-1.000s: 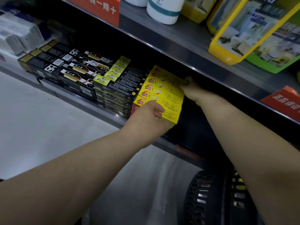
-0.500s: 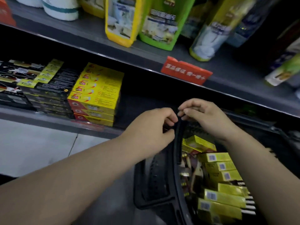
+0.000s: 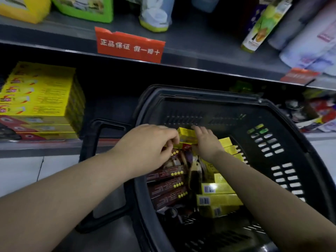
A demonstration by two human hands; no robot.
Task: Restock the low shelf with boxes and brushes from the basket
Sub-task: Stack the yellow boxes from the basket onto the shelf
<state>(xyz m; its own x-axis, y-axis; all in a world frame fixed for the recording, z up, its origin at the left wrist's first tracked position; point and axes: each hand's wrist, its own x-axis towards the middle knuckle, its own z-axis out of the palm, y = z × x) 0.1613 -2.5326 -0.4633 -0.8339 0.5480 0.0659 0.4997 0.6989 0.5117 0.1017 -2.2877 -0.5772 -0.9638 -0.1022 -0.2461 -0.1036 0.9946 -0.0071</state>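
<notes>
Reaching into basket [image 3: 181, 110]: left hand [image 3: 151, 142] fingers curled, pinching yellow box [image 3: 187, 133] at basket's far end; right hand [image 3: 206, 142] fingers straight, flat on it. Best lift level, both ends supported, clear of basket rim.

Counted: one black basket [image 3: 291, 124]. Inside it, eight yellow boxes [image 3: 218, 199] are seen at least in part. Four dark brown boxes [image 3: 166, 186] are made out beside them, and anything buried underneath is not countable. On the low shelf [image 3: 36, 148], one yellow stack [image 3: 40, 91] is logged, four across the top and three layers at the front. Two red shelf labels [image 3: 129, 44] are noted. Two hands are noted: left hand [image 3: 151, 142], right hand [image 3: 205, 140].
</notes>
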